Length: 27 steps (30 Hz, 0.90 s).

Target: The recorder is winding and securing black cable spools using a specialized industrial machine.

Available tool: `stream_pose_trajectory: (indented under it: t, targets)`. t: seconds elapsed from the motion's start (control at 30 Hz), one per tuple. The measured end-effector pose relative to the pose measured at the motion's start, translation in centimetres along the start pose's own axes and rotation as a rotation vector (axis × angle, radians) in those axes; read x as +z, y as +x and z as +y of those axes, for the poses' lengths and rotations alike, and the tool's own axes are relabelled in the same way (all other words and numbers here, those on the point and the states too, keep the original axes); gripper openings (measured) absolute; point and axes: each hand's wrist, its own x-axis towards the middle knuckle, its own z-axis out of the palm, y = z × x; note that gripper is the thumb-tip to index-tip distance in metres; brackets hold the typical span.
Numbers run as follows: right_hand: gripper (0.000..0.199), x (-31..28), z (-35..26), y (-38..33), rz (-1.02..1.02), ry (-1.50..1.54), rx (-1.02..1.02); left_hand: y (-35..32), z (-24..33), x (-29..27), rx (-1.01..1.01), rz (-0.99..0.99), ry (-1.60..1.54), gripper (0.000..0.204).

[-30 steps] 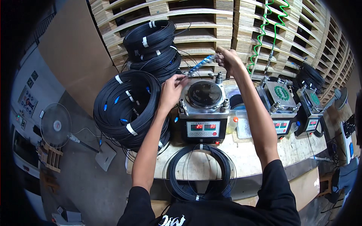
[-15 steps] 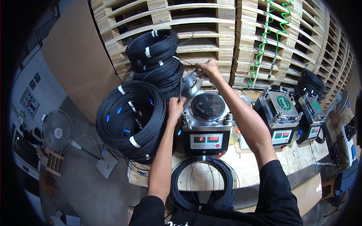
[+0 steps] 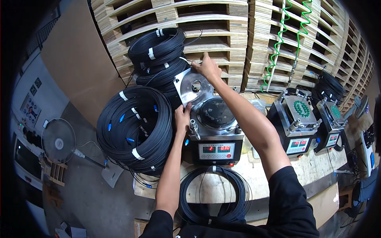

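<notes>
A square metal plate (image 3: 190, 95) with a hole through its middle is tilted up behind the left side of the nearest machine. My right hand (image 3: 208, 69) grips its upper edge, and my left hand (image 3: 182, 118) pinches its lower corner. The machine (image 3: 218, 147) has a black front with a lit red display. On its top is a dark round disc (image 3: 217, 112), marked with pale patches. Close by my left forearm stands a large stack of black cable coils (image 3: 135, 129) with white ties and blue connectors. Another black cable coil (image 3: 190, 194) lies in front of the machine.
More cable coils (image 3: 156, 49) are piled behind the large stack. To the right stand two similar machines (image 3: 299, 123), (image 3: 333, 123) with green-dotted tops. Wooden pallets (image 3: 214, 27) rise behind the bench (image 3: 254, 174). A fan (image 3: 58, 141) stands at left; green coiled hoses (image 3: 274, 59) hang behind.
The metal plate has turned so its broad face shows, and has shifted slightly left. My right hand has moved left and a little up with it; my left hand has stayed nearly in place.
</notes>
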Motion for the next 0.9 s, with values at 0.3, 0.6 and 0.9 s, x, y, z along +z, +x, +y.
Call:
stream_pose_trajectory:
  t: [0.3,0.6,0.9]
  targets:
    - [0.054,1.6,2.4,0.3,-0.123,0.043,-0.206,0.0,-1.7,-1.0,-0.03,0.02,0.051,0.044]
    - [0.052,-1.7,9.6,-1.1,-0.241,0.369,-0.504,-0.1,-1.3,1.2,0.014,0.07,0.133,0.048]
    - [0.024,-19.3,24.8,2.0,0.124,0.046,-0.192,0.8,-2.2,-0.8,0.063,0.047,0.081,0.048]
